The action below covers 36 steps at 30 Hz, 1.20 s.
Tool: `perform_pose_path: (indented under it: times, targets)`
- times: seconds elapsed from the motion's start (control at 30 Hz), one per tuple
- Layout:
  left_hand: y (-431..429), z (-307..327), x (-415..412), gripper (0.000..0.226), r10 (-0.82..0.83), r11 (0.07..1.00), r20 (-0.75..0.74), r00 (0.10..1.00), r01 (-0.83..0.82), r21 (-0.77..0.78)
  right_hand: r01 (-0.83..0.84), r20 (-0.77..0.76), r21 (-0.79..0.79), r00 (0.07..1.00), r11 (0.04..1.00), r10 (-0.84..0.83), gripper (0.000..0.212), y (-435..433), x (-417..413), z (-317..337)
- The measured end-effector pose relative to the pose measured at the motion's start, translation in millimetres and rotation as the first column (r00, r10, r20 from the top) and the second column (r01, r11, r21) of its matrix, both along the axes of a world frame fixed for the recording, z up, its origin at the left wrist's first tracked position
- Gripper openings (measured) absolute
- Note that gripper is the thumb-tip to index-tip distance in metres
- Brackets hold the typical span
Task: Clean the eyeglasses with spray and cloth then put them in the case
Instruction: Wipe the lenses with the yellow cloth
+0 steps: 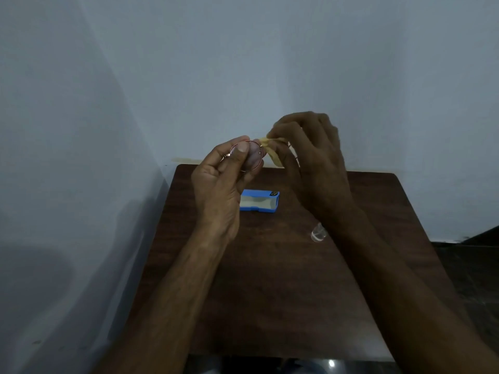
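Observation:
My left hand (218,182) pinches the round copper-rimmed eyeglasses (253,157) by one lens, held up above the far edge of the table. To its right, my right hand (310,157) grips a yellow cloth (271,149) bunched over the other lens, which the cloth and fingers hide. Below the hands, a blue glasses case (259,201) lies open on the dark wooden table (270,292). A small clear spray bottle (318,233) stands on the table beside my right wrist.
The table stands against a pale blue wall (243,63), with another wall close along its left side. A dark floor (472,265) shows to the right of the table.

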<state>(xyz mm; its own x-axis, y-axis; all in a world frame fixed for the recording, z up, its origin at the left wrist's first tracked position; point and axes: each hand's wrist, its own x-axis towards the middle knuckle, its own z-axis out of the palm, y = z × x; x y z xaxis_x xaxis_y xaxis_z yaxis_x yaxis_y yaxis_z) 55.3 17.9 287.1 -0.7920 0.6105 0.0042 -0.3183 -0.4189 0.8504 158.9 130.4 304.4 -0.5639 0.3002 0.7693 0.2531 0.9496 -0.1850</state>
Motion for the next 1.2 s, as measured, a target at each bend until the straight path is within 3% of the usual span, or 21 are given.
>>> perform_pose_path:
  times: [0.13,0.3,0.43,0.67,0.83,1.0,1.1,1.2]
  targets:
    - [2,1,6,0.014,-0.013,1.000,0.063,0.998,0.013,0.004,0.145,-0.149,-0.017,0.978,0.989,-0.146,0.014,-1,1,-8]
    - [2,-1,8,0.014,0.013,1.000,0.184,0.983,-0.015,0.012,0.050,-0.094,-0.015,0.994,0.999,-0.051,0.009,-5,3,-25]
    - [7,-2,10,0.012,-0.018,0.999,0.296,0.955,0.004,0.047,-0.008,-0.139,-0.157,0.990,0.988,-0.014,0.014,1,-2,-22]
    - [6,-5,7,0.017,-0.046,0.998,0.095,0.994,0.051,-0.046,-0.043,-0.147,-0.144,0.989,0.989,0.022,0.014,-1,-6,-17]
    - [7,-7,2,0.016,0.057,0.990,-0.094,0.994,-0.068,-0.126,0.040,-0.154,-0.087,0.987,0.995,-0.053,0.011,-2,-4,-18]
    - [9,-6,2,0.014,0.096,0.993,0.066,0.993,-0.090,-0.082,0.130,-0.087,0.099,0.989,0.987,-0.121,0.017,-14,-6,-32]
    - [7,-9,1,0.013,0.089,0.993,0.098,0.991,-0.081,-0.089,0.093,-0.078,0.049,0.993,0.994,-0.089,0.026,-14,-4,-42]
    - [4,-10,4,0.013,0.061,0.996,0.118,0.991,-0.053,-0.075,0.060,-0.174,-0.065,0.982,0.996,-0.071,0.017,-4,-5,-41]
